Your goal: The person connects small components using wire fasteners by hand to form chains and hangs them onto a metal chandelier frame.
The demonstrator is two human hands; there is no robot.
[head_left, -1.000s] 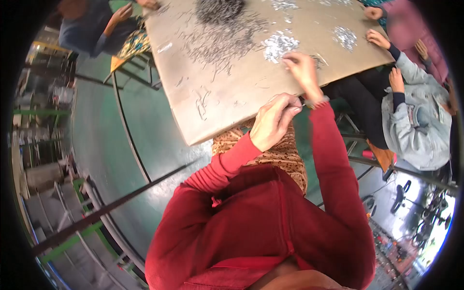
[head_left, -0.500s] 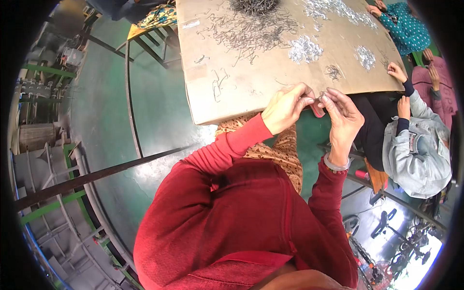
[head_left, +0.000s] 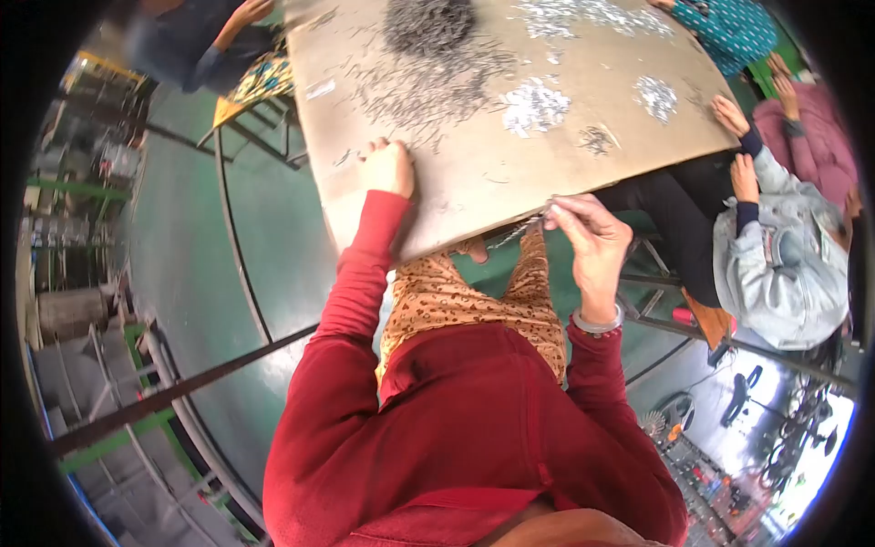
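My left hand [head_left: 387, 168] is over the near left part of the cardboard-covered table [head_left: 456, 191], fingers bent down where a few loose wire pieces lay; what its fingertips hold, if anything, is hidden. Beyond the table's near edge, my right hand [head_left: 591, 235] pinches a thin dark metal piece [head_left: 519, 232] that sticks out toward the left. Thin dark wire pieces [head_left: 428, 87] are scattered farther back, below a dense dark heap [head_left: 428, 25]. A pile of shiny silver pieces [head_left: 535, 107] lies right of them, and a small dark cluster [head_left: 596, 139] is nearer the edge.
Another silver pile [head_left: 655, 98] lies at the right. A person in a pale denim jacket [head_left: 775, 264] sits there, one hand [head_left: 729, 116] at the table edge. More people are at the far right and upper left. A wooden stool [head_left: 228, 111] stands left.
My hands were together at the near edge half a second ago. My left hand has moved away, left and forward over the table; my right hand has stayed near the edge, still pinching.
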